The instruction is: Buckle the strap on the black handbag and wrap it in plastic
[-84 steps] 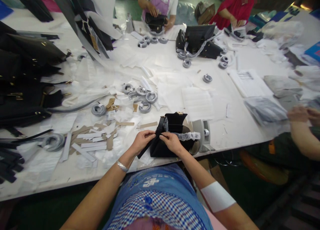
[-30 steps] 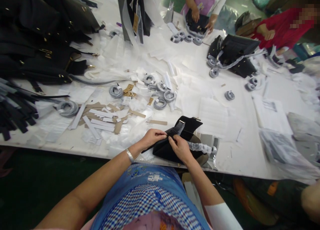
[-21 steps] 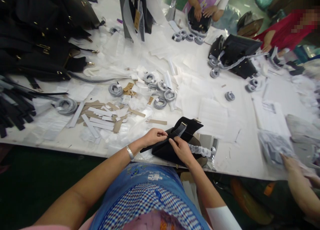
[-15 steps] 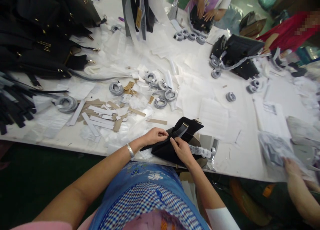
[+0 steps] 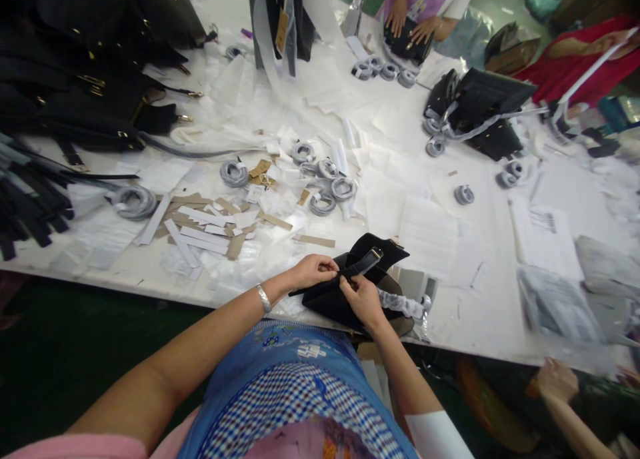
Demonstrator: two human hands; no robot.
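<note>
A small black handbag (image 5: 373, 249) lies at the near edge of the white table (image 5: 475, 312), its handle wrapped in clear bubble film (image 5: 400, 304). A black strap (image 5: 361, 264) with a metal end runs across its top. My left hand (image 5: 311, 271) pinches the strap on its left side, fingers closed. My right hand (image 5: 361, 298) pinches the same strap just to the right, fingers curled over the bag's front. Both hands are almost touching each other.
Grey coiled straps (image 5: 323, 204), cardboard strips (image 5: 200, 219) and white paper sheets litter the table behind the bag. Black handbags (image 5: 75, 106) pile up at far left. Other people's hands work on bags at the far edge (image 5: 410, 29) and near right (image 5: 555, 382).
The view has swung left and tilted since the earliest frame. My hands stay pinched on the strap, which now juts up a little more. The neighbour's hand at right dropped below the table edge.
</note>
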